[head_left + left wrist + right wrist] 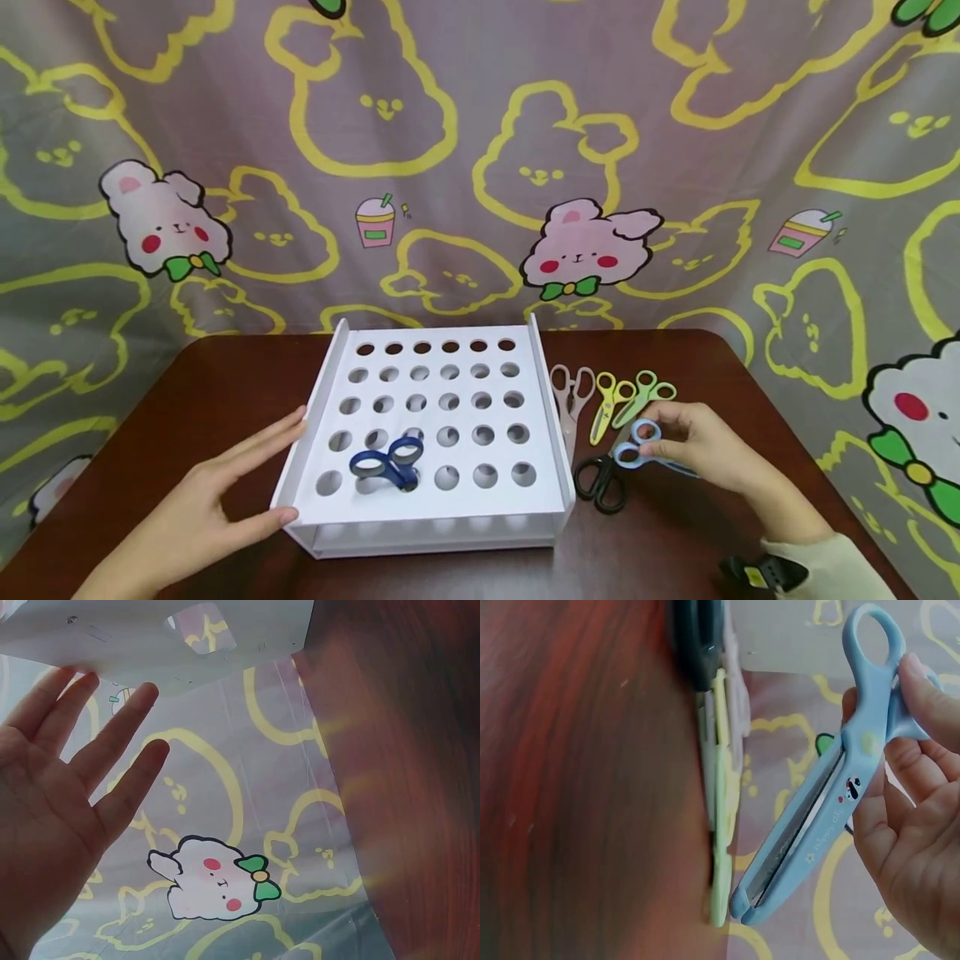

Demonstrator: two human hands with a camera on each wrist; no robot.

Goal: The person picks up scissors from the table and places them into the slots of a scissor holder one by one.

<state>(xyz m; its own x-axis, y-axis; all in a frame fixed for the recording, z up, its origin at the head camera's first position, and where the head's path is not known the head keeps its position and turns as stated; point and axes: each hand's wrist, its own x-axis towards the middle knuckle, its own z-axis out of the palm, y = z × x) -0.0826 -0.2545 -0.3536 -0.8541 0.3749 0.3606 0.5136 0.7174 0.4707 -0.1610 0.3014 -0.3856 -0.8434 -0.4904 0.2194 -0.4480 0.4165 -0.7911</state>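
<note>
Right fingers [673,412] pinch light-blue scissors [866,754] beyond the rack's right edge [555,417].

Left hand [187,510] spread, fingers [118,736] straight, right hand [701,446] curled, pinching

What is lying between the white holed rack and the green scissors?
In the head view, two pairs lie between the green scissors and the white holed rack: pinkish-grey scissors nearer the rack, then yellow scissors.

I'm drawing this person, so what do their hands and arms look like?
The left hand and right hand wear no gloves. A pale sleeve shows on the right; beside it is a black thing with a yellow mark. No left sleeve shows.
</note>
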